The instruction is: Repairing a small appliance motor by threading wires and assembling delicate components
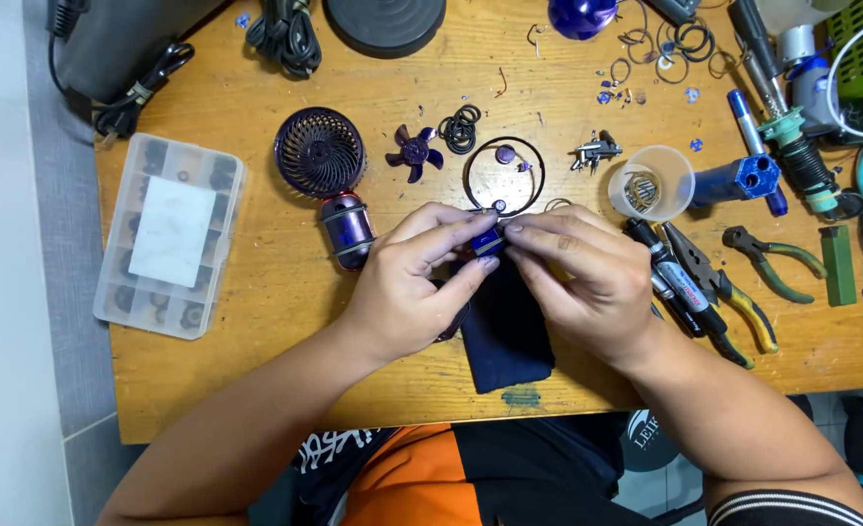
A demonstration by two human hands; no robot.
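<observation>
Both hands are working above the dark cloth (509,331) at the table's (256,380) near centre: the left hand (407,282) is pinching the small blue part (488,242) from its left, the right hand (587,273) is closing fingertips on its right end. The part's long axis is appearing to run left-right, though its facing cannot be told. In my judgement, keeping it low over the cloth is limiting loss of small pieces.

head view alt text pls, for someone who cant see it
Two bare hands, left hand and right hand, pinch a small blue part together over a dark cloth on a wooden table. A purple fan grille, pliers and a clear parts box lie around them.
</observation>
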